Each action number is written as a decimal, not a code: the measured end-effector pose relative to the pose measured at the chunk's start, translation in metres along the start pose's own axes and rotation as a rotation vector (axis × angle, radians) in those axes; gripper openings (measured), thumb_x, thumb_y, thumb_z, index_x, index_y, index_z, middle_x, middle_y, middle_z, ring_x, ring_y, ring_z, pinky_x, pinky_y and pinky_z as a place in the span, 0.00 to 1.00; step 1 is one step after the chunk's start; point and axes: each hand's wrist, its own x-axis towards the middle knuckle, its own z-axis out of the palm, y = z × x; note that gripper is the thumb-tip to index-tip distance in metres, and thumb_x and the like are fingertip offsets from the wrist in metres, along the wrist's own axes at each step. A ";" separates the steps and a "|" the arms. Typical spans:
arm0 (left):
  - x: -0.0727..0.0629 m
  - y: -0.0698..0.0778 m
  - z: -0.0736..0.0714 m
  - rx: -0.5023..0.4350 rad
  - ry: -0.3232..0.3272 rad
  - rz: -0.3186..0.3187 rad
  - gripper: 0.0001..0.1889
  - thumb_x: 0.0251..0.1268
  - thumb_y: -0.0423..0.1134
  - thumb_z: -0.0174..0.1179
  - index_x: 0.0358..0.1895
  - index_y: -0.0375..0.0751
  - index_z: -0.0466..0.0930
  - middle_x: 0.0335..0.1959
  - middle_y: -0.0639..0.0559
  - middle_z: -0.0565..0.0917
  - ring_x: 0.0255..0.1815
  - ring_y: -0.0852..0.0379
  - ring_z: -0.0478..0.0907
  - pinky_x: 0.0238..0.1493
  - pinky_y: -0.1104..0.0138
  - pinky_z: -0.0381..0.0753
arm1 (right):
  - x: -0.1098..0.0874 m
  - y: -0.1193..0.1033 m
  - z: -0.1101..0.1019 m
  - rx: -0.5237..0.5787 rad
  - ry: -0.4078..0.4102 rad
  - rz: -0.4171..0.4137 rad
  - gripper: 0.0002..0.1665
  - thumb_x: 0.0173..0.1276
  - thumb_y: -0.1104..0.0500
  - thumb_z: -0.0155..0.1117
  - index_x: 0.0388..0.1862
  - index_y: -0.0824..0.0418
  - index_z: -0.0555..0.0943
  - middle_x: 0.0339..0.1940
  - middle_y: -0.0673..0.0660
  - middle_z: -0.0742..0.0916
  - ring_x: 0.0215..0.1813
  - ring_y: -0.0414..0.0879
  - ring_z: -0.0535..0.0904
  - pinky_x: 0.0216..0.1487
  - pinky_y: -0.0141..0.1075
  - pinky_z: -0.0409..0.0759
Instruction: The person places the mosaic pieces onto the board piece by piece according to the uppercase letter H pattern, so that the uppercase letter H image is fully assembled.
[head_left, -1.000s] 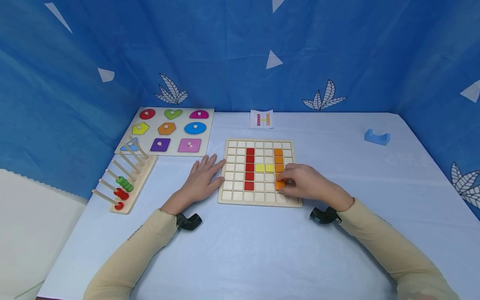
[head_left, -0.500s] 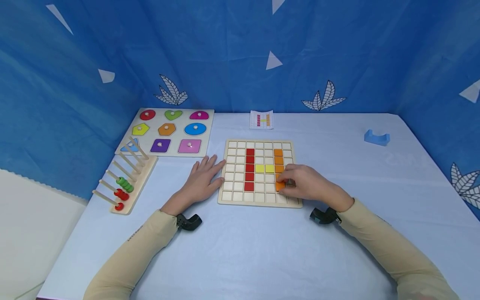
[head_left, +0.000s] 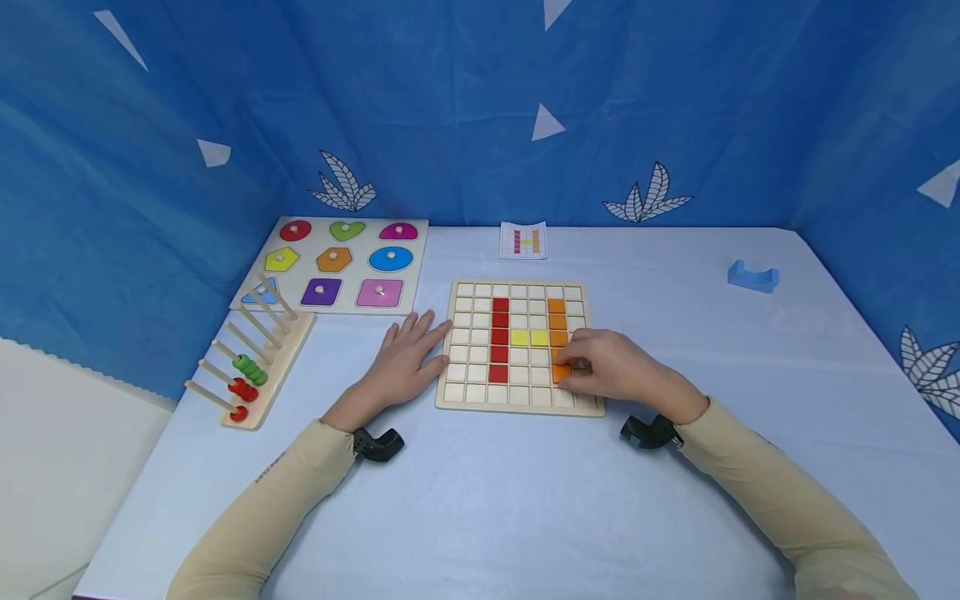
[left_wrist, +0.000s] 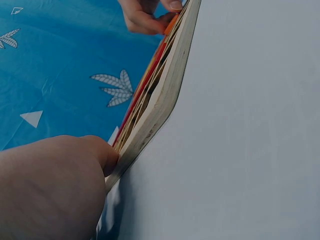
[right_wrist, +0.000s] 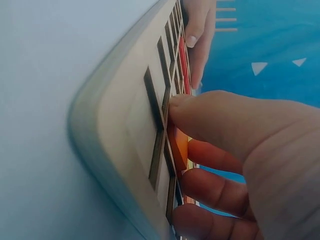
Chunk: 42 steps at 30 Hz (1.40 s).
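Observation:
A square wooden grid board (head_left: 517, 409) lies flat on the table. It bears a column of several red tiles (head_left: 499, 337), two yellow tiles (head_left: 529, 337) and a column of orange tiles (head_left: 557, 322). At the low end of the orange column, my right hand (head_left: 611, 363) pinches an orange tile (head_left: 559, 374) between thumb and fingers. The right wrist view has this orange tile (right_wrist: 179, 150) standing tilted from the grid; its exact seating is partly hidden. My left hand (head_left: 405, 358) rests with fingers spread, thumb and index finger touching the board's left edge.
A shape puzzle (head_left: 363, 260) with knobbed pieces lies at the back left. Beside it stands a wooden peg rack (head_left: 270, 379) with green and red beads. A small patterned card (head_left: 523, 240) sits behind the board, and a blue curved block (head_left: 753, 276) at the far right.

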 end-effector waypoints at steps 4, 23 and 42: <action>0.000 0.000 0.000 0.002 -0.002 0.001 0.33 0.75 0.50 0.50 0.80 0.44 0.61 0.83 0.37 0.55 0.85 0.33 0.44 0.80 0.34 0.40 | 0.000 -0.001 0.000 0.007 0.013 -0.007 0.13 0.59 0.55 0.78 0.42 0.57 0.90 0.30 0.48 0.83 0.29 0.37 0.69 0.30 0.29 0.69; 0.001 0.000 -0.001 -0.006 -0.006 -0.009 0.33 0.75 0.50 0.50 0.79 0.44 0.61 0.83 0.37 0.55 0.85 0.33 0.43 0.80 0.34 0.39 | 0.001 0.001 0.003 0.020 0.021 -0.022 0.10 0.59 0.55 0.79 0.38 0.56 0.90 0.29 0.47 0.83 0.29 0.36 0.69 0.31 0.28 0.70; -0.001 -0.001 -0.001 -0.010 -0.009 -0.016 0.33 0.74 0.49 0.50 0.80 0.44 0.61 0.83 0.37 0.55 0.85 0.33 0.43 0.81 0.35 0.39 | 0.004 0.003 0.004 0.059 -0.028 0.036 0.09 0.61 0.55 0.78 0.40 0.56 0.91 0.30 0.46 0.84 0.30 0.38 0.71 0.31 0.29 0.72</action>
